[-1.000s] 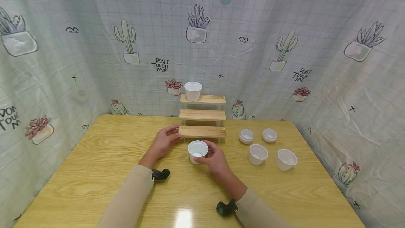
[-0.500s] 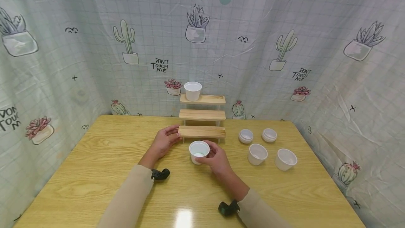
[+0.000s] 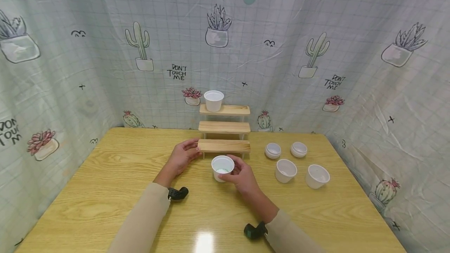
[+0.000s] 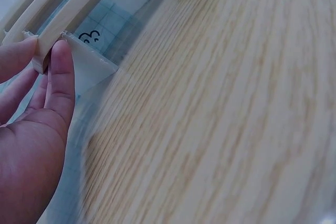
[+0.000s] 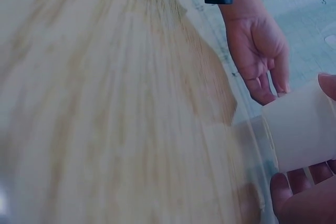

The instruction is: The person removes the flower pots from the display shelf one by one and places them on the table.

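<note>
My left hand [image 3: 182,156] pinches the left end of the lowest board of a three-tier wooden display stand [image 3: 224,146]. In the left wrist view the thumb and fingers [image 4: 62,77] lie on either side of that board's end. In front of the stand, my right hand [image 3: 242,175] grips a white plastic cup [image 3: 218,174] from its right side, mouth up in the head view. The right wrist view shows the cup's wall [image 5: 302,129] between thumb and fingers. Another white cup [image 3: 213,101] stands on the left part of the top board.
To the right of the stand, two white cups [image 3: 286,171] stand on the wooden table [image 3: 105,190]. Behind them sit two small low white bowls [image 3: 273,150], perhaps stacked. A cactus-print curtain [image 3: 168,46] surrounds the back and sides.
My right hand and the cup in it have shifted slightly to the right. The left hand has stayed at the stand's lowest board.
</note>
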Demonstrator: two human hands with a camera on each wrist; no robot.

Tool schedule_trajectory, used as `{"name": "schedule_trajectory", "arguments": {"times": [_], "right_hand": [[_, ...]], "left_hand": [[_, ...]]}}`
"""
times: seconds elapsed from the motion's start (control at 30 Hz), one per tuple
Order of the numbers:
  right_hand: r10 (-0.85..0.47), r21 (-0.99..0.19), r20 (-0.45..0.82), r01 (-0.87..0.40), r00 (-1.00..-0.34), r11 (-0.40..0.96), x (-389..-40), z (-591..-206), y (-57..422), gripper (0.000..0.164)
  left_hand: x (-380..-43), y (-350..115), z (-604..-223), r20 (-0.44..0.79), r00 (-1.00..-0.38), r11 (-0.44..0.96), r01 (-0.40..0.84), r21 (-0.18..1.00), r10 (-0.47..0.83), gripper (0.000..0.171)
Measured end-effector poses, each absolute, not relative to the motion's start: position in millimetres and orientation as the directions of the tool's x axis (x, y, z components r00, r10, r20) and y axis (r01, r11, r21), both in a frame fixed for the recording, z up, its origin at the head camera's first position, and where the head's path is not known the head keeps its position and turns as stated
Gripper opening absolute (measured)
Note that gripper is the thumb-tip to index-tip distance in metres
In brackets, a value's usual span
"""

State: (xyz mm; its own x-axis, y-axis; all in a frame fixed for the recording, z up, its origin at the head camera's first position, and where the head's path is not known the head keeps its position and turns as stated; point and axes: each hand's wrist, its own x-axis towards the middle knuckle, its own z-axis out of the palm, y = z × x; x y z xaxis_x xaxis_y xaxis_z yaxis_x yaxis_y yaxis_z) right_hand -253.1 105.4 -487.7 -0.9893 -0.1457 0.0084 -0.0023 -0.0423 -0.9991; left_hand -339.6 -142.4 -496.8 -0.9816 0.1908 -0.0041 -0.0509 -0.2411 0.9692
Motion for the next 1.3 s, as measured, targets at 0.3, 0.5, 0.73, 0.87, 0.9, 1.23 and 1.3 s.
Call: {"name": "schedule_trajectory", "arguments": {"times": [0.3,0.5,0.73,0.87,0.9,1.23,1.3], "right_hand": [[-0.138,-1.0,-0.001,0.005,-0.99,-0.025,-253,-485,108,0.073],[-0.132,-1.0,-0.005,0.006,-0.991,-0.011,-252,-482,110,0.073],[-0.132,-1.0,0.016,-0.014,-0.991,-0.018,-253,-481,113,0.072],[-0.138,-1.0,0.028,-0.026,-0.99,-0.016,-253,-479,115,0.072],[-0.137,-1.0,0.028,-0.027,-0.99,-0.013,-254,-479,115,0.072],[-0.102,-0.997,0.055,-0.061,-0.993,0.054,-261,-475,120,0.069],[-0.095,-0.997,0.059,-0.064,-0.994,0.049,-261,-473,121,0.069]], "left_hand": [[-339,-143,-496,-0.004,-0.98,-0.22,-0.048,0.974,0.197,0.054],[-339,-143,-497,-0.003,-0.98,-0.225,-0.048,0.973,0.197,0.054],[-340,-143,-498,0.001,-0.98,-0.223,-0.044,0.974,0.2,0.055],[-340,-144,-498,-0.002,-0.98,-0.224,-0.047,0.974,0.198,0.055],[-340,-144,-498,-0.002,-0.98,-0.226,-0.048,0.973,0.198,0.055],[-341,-144,-500,-0.004,-0.979,-0.228,-0.052,0.972,0.205,0.055],[-342,-145,-500,-0.006,-0.979,-0.232,-0.054,0.971,0.205,0.055]]}}
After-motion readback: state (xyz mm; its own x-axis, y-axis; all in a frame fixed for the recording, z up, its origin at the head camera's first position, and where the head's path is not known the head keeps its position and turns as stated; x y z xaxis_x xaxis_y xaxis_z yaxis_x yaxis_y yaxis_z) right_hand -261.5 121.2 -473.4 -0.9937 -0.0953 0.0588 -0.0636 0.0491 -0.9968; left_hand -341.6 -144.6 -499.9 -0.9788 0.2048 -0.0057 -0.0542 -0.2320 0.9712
